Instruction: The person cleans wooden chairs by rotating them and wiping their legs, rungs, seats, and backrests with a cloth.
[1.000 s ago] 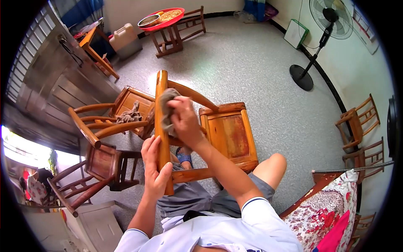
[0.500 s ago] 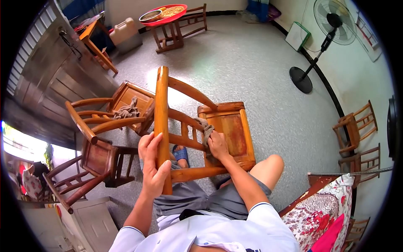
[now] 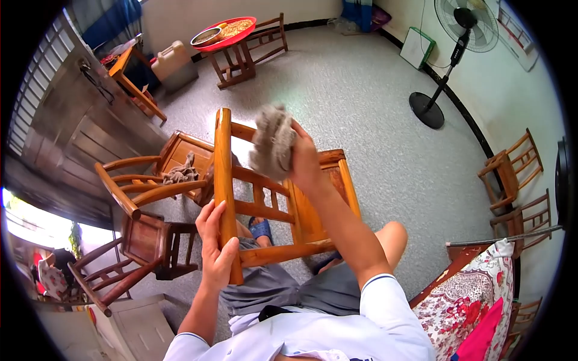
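Note:
A wooden chair (image 3: 223,162) with an orange-brown finish stands tilted before my lap, its top rail nearest me. My left hand (image 3: 215,243) grips the lower part of that rail, fingers and thumb on either side of it. Bunched in my right hand (image 3: 305,157) is a grey-brown rag (image 3: 273,143), raised over the chair's back slats and side arm. My right forearm hides part of the chair seat. Left of this chair is a second wooden chair (image 3: 188,157) with another crumpled cloth (image 3: 180,173) lying on its seat.
A darker chair (image 3: 143,236) stands at left. Far off, a red tray (image 3: 241,37) with yellow food and a metal bowl rests on a wooden stand. A standing fan (image 3: 427,109) and several small chairs line the right wall. A flowered cloth (image 3: 448,301) covers furniture at lower right.
My right hand has lifted the rag from the chair's back slats, up and toward the far end of the top rail. My left hand keeps its hold. The view has shifted slightly.

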The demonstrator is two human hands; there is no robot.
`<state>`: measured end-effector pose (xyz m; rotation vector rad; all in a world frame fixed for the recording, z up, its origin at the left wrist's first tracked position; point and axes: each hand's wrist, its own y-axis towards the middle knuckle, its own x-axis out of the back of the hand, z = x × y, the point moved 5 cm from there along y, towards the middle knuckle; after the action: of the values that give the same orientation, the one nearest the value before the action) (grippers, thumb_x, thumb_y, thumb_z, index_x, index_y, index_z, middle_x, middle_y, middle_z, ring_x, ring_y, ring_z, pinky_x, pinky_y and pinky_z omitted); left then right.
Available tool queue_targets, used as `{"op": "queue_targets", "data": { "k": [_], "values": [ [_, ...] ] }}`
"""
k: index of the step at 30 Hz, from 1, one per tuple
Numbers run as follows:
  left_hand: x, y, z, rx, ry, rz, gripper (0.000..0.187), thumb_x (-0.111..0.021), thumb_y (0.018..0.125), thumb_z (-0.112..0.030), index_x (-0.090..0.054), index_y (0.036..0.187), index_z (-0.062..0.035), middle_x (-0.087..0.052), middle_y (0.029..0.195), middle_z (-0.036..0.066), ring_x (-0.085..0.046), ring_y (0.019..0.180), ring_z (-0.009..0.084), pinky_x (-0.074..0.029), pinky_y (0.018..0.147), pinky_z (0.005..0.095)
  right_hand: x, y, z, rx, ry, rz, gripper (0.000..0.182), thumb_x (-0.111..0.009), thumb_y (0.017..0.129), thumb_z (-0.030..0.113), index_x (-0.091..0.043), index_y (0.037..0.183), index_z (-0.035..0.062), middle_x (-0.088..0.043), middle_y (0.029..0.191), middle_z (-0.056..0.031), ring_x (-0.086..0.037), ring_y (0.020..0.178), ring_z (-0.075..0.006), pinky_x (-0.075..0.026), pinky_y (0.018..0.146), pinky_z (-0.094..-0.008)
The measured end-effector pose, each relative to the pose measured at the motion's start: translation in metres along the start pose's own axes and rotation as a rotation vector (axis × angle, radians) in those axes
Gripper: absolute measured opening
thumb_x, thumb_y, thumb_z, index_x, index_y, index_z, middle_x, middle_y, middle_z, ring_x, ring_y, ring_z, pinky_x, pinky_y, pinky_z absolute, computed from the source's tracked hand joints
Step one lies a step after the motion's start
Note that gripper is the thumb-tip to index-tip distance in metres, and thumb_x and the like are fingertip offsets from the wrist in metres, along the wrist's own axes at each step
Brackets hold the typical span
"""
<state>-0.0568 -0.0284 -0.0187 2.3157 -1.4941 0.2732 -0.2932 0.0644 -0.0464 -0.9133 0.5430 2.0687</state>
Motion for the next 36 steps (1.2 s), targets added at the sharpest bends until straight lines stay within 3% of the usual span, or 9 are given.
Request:
{"op": "queue_targets", "data": {
  "k": [4,6,7,14,18,19,27,31,36],
  "values": [
    [0.001,0.0,0.003,0.024,0.029,-0.016,0.071,-0.053,0.08,-0.031,-0.04,0.145,-0.0045,-0.027,0.147,0.014,-0.03,0.139,0.0262,-0.025,0.115,0.0378,-0.04,0.041,-0.036,0.308,-0.501,0.242,0.034,-0.05,0.098,0.014,-0.051,0.13,0.007,-0.062,0.12,-0.012,-0.063,0.103,-0.0233,-0.052,0.089,-0.0379],
    [0.002,0.0,0.005,0.011,0.061,-0.011,0.071,-0.054,0.081,-0.031,-0.04,0.145,-0.0046,-0.027,0.147,0.014,-0.03,0.139,0.026,-0.025,0.115,0.0378,-0.05,0.039,-0.046,0.889,-1.404,0.206,0.039,-0.058,0.091,0.013,-0.052,0.13,0.0122,-0.057,0.127,-0.0126,-0.057,0.11,-0.0292,-0.045,0.093,-0.0435],
    [0.003,0.0,0.006,0.01,0.059,-0.009,0.071,-0.054,0.081,-0.031,-0.04,0.145,-0.0046,-0.027,0.147,0.014,-0.03,0.139,0.026,-0.025,0.115,0.0378,-0.041,0.039,-0.05,0.889,-1.406,0.204,0.039,-0.058,0.091,0.013,-0.052,0.13,0.0122,-0.057,0.127,-0.0126,-0.057,0.11,-0.0292,-0.045,0.093,-0.0435],
    [0.004,0.003,0.007,-0.01,0.121,0.008,0.069,-0.053,0.081,-0.028,-0.041,0.144,-0.0034,-0.027,0.147,0.014,-0.029,0.139,0.0256,-0.025,0.115,0.0371,0.063,0.037,-0.064,0.709,-1.658,-0.087,0.048,-0.065,0.083,0.018,-0.05,0.128,0.0167,-0.055,0.124,-0.008,-0.052,0.114,-0.0307,-0.041,0.095,-0.0447],
    [0.001,0.007,0.003,-0.003,0.05,-0.016,0.063,-0.054,0.08,-0.025,-0.045,0.139,-0.0046,-0.029,0.143,0.017,-0.023,0.14,0.0318,-0.02,0.115,0.0423,0.176,0.029,-0.088,0.131,-1.882,-0.297,0.044,-0.053,0.087,0.01,-0.05,0.13,0.0176,-0.057,0.13,-0.0044,-0.051,0.117,-0.0309,-0.038,0.101,-0.0455],
    [0.002,0.007,0.003,0.004,0.061,-0.016,0.064,-0.054,0.079,-0.026,-0.045,0.139,-0.0047,-0.029,0.143,0.017,-0.023,0.14,0.0318,-0.02,0.115,0.0424,0.2,0.02,-0.091,0.174,-1.849,-0.355,0.047,-0.05,0.087,0.007,-0.051,0.133,0.0178,-0.057,0.131,-0.0028,-0.051,0.117,-0.0317,-0.039,0.101,-0.0442],
    [0.001,0.007,0.002,0.012,0.021,-0.036,0.063,-0.053,0.079,-0.027,-0.046,0.138,-0.0065,-0.029,0.145,0.016,-0.024,0.139,0.0309,-0.022,0.115,0.0442,0.199,-0.039,-0.094,0.147,-1.775,-0.103,0.044,-0.046,0.08,-0.002,-0.065,0.117,0.0126,-0.065,0.117,-0.0093,-0.059,0.091,-0.0404,-0.05,0.083,-0.0483],
    [0.003,0.006,0.005,0.001,0.035,-0.045,0.064,-0.054,0.08,-0.028,-0.046,0.14,-0.0064,-0.03,0.145,0.016,-0.026,0.139,0.0298,-0.023,0.115,0.0423,0.205,-0.095,-0.126,0.194,-1.536,-0.065,0.042,-0.045,0.078,-0.002,-0.065,0.113,0.0062,-0.065,0.116,-0.0159,-0.059,0.106,-0.0383,-0.05,0.09,-0.0459],
    [0.001,0.006,0.001,-0.005,-0.036,-0.056,0.062,-0.053,0.084,-0.027,-0.046,0.141,-0.0054,-0.03,0.146,0.015,-0.033,0.138,0.0274,-0.028,0.114,0.0387,0.187,-0.153,-0.125,-0.214,-1.286,-0.215,0.043,-0.044,0.077,-0.002,-0.064,0.115,0.0012,-0.068,0.106,-0.0159,-0.065,0.1,-0.0282,-0.048,0.092,-0.0331]
  ]
}}
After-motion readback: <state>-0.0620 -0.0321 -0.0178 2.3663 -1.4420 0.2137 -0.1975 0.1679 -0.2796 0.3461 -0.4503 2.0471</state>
